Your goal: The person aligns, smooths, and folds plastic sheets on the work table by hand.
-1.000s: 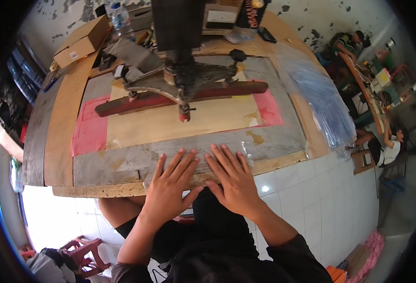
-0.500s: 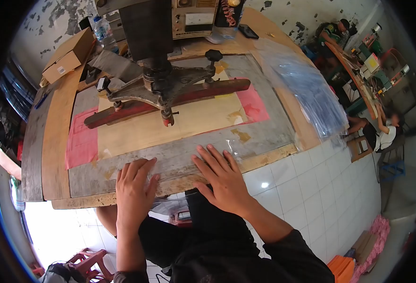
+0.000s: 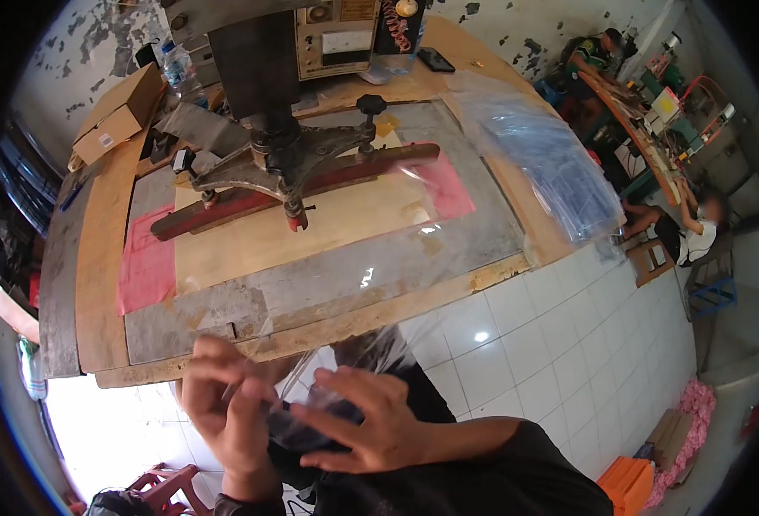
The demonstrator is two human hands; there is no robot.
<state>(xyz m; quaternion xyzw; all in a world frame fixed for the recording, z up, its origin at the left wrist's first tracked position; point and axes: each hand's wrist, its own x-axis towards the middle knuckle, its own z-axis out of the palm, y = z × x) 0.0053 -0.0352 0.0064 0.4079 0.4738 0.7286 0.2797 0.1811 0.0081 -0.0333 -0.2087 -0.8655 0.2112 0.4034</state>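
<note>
My left hand (image 3: 225,400) is raised in front of the table's near edge, thumb and fingers pinched on what looks like the edge of a clear plastic sheet (image 3: 388,344). Facing it, my right hand (image 3: 367,421) is close against the plastic, its fingers apart and pointing left. Glare and streaks show the transparent film between the hands and the tabletop; its full outline is hard to make out. Beyond the hands, a long red-edged press bar (image 3: 323,182) hangs from a metal bracket over a cream sheet (image 3: 259,249) with pink ends (image 3: 149,275).
A stack of clear plastic sheets (image 3: 560,176) lies on the table's right side. At the back are a cardboard box (image 3: 117,112), a water bottle (image 3: 182,73), a machine with a meter (image 3: 336,39) and a phone (image 3: 435,59). Two other people are at the far right.
Both hands have left the grey tabletop and come back toward my body. The left one has closed on the plastic, and film now hangs over the front edge. My view has shifted slightly.
</note>
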